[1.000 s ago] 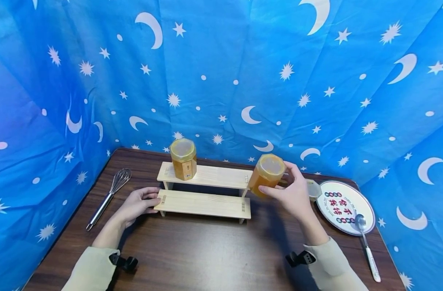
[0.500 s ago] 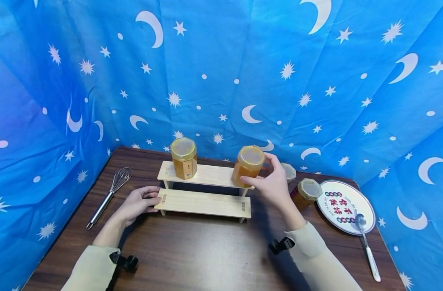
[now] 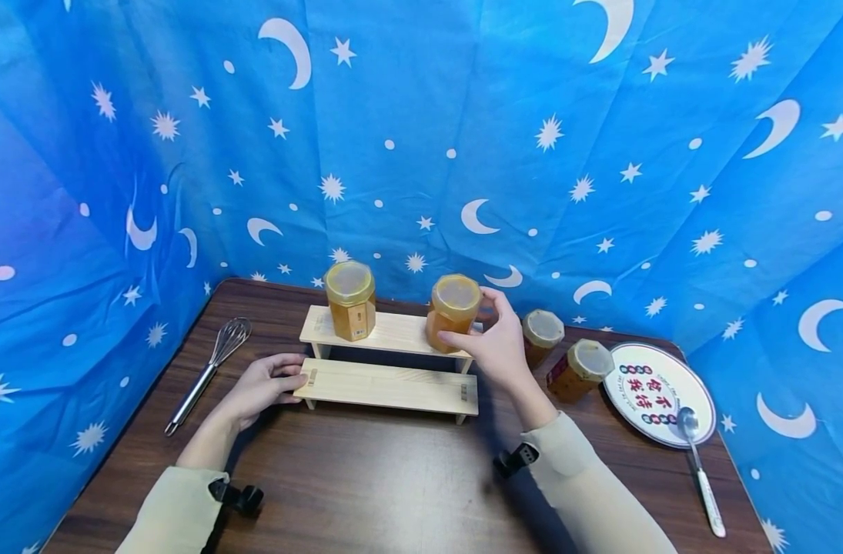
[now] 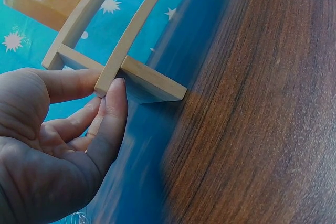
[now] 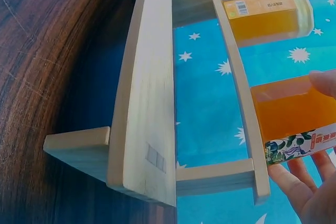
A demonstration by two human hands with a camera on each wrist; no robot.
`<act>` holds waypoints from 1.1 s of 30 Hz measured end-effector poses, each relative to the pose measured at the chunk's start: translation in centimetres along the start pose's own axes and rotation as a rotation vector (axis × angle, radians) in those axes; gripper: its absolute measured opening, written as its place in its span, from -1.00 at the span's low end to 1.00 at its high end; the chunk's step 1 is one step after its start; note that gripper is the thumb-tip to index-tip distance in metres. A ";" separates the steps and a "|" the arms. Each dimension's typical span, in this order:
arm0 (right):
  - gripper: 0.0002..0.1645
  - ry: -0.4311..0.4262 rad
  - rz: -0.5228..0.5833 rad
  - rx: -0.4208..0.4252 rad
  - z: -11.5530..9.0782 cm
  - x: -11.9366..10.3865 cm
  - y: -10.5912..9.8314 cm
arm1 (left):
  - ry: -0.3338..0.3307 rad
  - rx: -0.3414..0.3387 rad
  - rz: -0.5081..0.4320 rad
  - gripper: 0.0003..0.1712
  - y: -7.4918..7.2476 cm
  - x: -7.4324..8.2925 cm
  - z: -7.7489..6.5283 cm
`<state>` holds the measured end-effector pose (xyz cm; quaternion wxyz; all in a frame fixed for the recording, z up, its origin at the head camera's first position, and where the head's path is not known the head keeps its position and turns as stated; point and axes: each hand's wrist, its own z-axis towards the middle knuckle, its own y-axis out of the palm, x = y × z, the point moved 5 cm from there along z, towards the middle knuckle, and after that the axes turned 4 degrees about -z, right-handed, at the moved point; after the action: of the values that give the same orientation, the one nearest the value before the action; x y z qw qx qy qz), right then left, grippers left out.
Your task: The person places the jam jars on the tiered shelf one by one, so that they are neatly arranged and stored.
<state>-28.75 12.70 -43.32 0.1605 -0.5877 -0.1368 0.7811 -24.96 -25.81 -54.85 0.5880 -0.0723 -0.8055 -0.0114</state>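
My right hand [image 3: 499,345] grips an amber honey jar [image 3: 452,315] at the right part of the upper step of a two-step wooden rack [image 3: 386,387]. In the right wrist view the jar's base meets the upper board, with thumb on one side and fingers on the other. A second honey jar [image 3: 352,304], label facing front, stands on the upper step's left part. My left hand [image 4: 68,145] pinches the left end of the lower board between thumb and fingers. Nothing stands on that lower board.
Two darker jars [image 3: 542,331] [image 3: 579,372] stand right of the rack, behind and beside my right forearm. A white plate [image 3: 629,408] with a spoon [image 3: 701,485] lies at far right. A whisk [image 3: 206,377] lies at left. A blue curtain [image 3: 421,138] hangs behind the table.
My right hand has carried the honey jar leftward from beside the rack's right end onto the upper step. The two darker jars have come into fuller view. My left hand stays at the lower board.
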 end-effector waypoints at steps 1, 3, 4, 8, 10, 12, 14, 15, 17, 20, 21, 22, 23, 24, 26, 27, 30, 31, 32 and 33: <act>0.00 0.001 0.000 0.001 0.0 0.0 0.1 | 0.000 0.000 -0.001 -0.36 0.0 0.0 0.0; 0.00 -0.003 0.006 0.001 0.0 0.0 0.2 | -0.003 0.001 -0.002 -0.36 0.0 -0.1 0.0; 0.00 -0.001 0.010 0.001 0.0 0.0 0.3 | -0.003 0.001 -0.004 -0.36 0.0 -0.1 0.1; 0.00 0.004 0.023 0.000 -0.1 -0.1 0.6 | -0.009 0.004 -0.004 -0.36 0.0 -0.2 0.1; 0.00 0.005 0.026 -0.001 -0.2 -0.1 0.6 | -0.010 0.004 -0.005 -0.36 0.0 -0.2 0.1; 0.01 0.004 0.031 -0.007 -0.3 -0.2 0.6 | -0.008 0.005 -0.002 -0.36 0.0 -0.2 0.1; 0.01 0.002 0.040 -0.014 -0.3 -0.3 0.6 | -0.006 0.005 0.003 -0.36 0.0 -0.2 0.0; 0.02 0.000 0.045 -0.017 -0.3 -0.3 0.5 | -0.005 0.006 0.005 -0.36 0.0 -0.2 0.0; 0.04 -0.005 0.055 -0.023 -0.3 -0.4 0.4 | -0.002 0.006 0.012 -0.36 0.0 -0.1 0.0; 0.07 -0.021 0.075 -0.023 -0.4 -0.5 -0.1 | 0.001 0.007 0.014 -0.35 0.1 -0.1 -0.1; 0.06 -0.026 0.078 -0.021 -0.5 -0.6 -0.3 | 0.001 0.006 0.013 -0.35 0.1 -0.1 -0.1; 0.06 -0.030 0.083 -0.019 -0.6 -0.7 -0.6 | 0.000 0.007 0.013 -0.35 0.1 -0.1 -0.1; 0.06 -0.035 0.091 -0.015 -0.7 -0.7 -0.9 | -0.001 0.008 0.013 -0.35 0.1 -0.1 -0.1; 0.04 -0.034 0.092 -0.007 -0.8 -0.7 -1.1 | -0.002 0.009 0.012 -0.35 0.1 -0.1 -0.1; 0.03 -0.034 0.085 0.011 -1.1 -0.8 -1.7 | -0.004 0.010 0.012 -0.35 0.1 -0.1 -0.2; 0.02 -0.037 0.082 0.019 -1.2 -0.8 -2.0 | -0.004 0.010 0.012 -0.35 0.1 -0.1 -0.2; 0.03 -0.043 0.061 0.057 -1.7 -0.5 -3.0 | -0.004 0.009 0.012 -0.35 0.1 -0.1 -0.2; 0.03 -0.044 0.054 0.071 -1.9 -0.4 -3.4 | -0.002 0.008 0.012 -0.35 0.1 -0.1 -0.2; 0.03 -0.044 0.047 0.087 -2.1 -0.2 -3.7 | -0.001 0.007 0.013 -0.35 0.1 -0.1 -0.2; 0.03 -0.040 0.038 0.105 -2.3 -0.1 -4.1 | -0.002 0.006 0.012 -0.35 0.1 -0.1 -0.2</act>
<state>-26.16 16.47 -42.19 0.1735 -0.5654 -0.0879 0.8016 -24.67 -25.70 -54.88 0.5877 -0.0753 -0.8056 -0.0055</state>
